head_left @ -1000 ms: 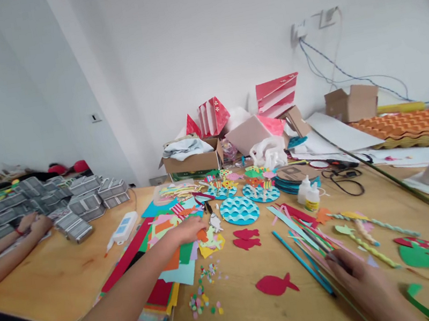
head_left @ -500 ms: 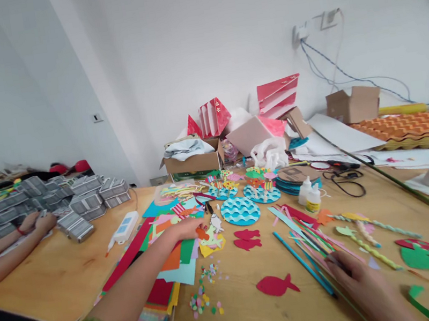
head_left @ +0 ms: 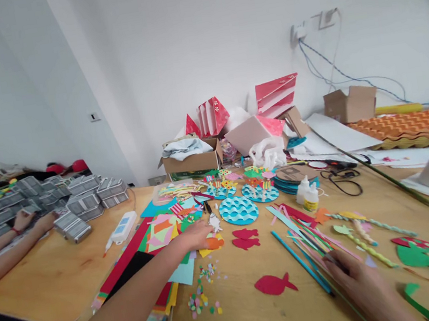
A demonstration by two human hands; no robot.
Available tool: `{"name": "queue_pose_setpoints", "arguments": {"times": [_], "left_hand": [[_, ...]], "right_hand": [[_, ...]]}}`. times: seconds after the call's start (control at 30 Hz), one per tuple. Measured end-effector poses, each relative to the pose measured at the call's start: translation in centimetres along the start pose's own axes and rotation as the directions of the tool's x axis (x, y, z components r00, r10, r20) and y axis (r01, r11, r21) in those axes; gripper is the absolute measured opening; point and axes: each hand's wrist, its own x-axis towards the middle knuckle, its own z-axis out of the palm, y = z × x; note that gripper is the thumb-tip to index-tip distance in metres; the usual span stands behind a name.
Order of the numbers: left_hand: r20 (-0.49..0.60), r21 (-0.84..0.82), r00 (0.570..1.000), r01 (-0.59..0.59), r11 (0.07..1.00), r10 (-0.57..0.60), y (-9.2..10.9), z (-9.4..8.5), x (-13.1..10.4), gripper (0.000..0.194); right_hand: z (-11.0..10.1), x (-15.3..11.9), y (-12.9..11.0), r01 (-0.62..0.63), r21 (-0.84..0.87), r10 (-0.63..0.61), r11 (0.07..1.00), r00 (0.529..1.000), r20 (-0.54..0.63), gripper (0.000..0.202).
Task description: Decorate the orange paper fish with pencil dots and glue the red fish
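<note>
My left hand point(head_left: 196, 235) reaches over the stack of coloured paper point(head_left: 179, 274), fingers stretched out and apart, with nothing visible in them. Just beneath its fingertips lies an orange paper fish point(head_left: 213, 243) on a yellow piece, and a white fish cutout point(head_left: 215, 222) is close beyond. My right hand point(head_left: 350, 275) rests at the lower right, fingers curled closed at the near end of a bundle of coloured paper strips point(head_left: 305, 235). What it grips is hidden by the fingers. A red paper fish point(head_left: 275, 284) lies between the hands, with two smaller red fish point(head_left: 245, 238) farther back.
Blue wavy discs point(head_left: 239, 210), glue bottles point(head_left: 308, 194) and braided cords point(head_left: 371, 250) lie around the table. Paper confetti point(head_left: 203, 292) is scattered in front. A cardboard box point(head_left: 192, 162) stands at the wall. At left, another person's hands point(head_left: 34, 221) are by grey striped blocks point(head_left: 85, 205).
My left hand has opened and flattened over the paper pile; the orange fish it was touching now lies on the yellow piece. My right hand has hardly moved.
</note>
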Motion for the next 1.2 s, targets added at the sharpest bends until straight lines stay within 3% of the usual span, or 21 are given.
{"name": "queue_pose_setpoints", "arguments": {"times": [0.3, 0.6, 0.8, 0.93, 1.2], "left_hand": [[-0.008, 0.025, 1.000, -0.010, 1.000, 0.010, -0.8, -0.2, 0.2, 0.033], [-0.054, 0.068, 0.998, 0.026, 0.997, -0.022, -0.7, -1.2, 0.0, 0.021], [-0.045, 0.149, 0.997, -0.060, 0.987, 0.068, 1.6, -0.4, -3.1, 0.036], [-0.101, 0.210, 0.992, -0.055, 0.976, 0.077, 1.7, 0.7, -4.2, 0.049], [-0.152, 0.290, 0.982, -0.061, 0.955, 0.109, 1.1, 1.6, -4.0, 0.023]], "right_hand": [[-0.1, -0.1, -0.3, 0.024, 0.019, -0.023, 1.000, 0.999, -0.029, 0.033], [-0.2, -0.2, -0.2, 0.004, -0.088, 0.000, 0.996, 0.999, 0.043, 0.037], [0.1, -0.2, 0.4, 0.042, -0.096, -0.040, 0.994, 0.999, 0.023, 0.035], [0.3, -0.1, 0.6, 0.065, -0.063, -0.065, 0.996, 0.998, -0.001, 0.032], [0.3, -0.2, 0.4, 0.061, -0.062, -0.062, 0.996, 0.998, -0.007, 0.032]]}}
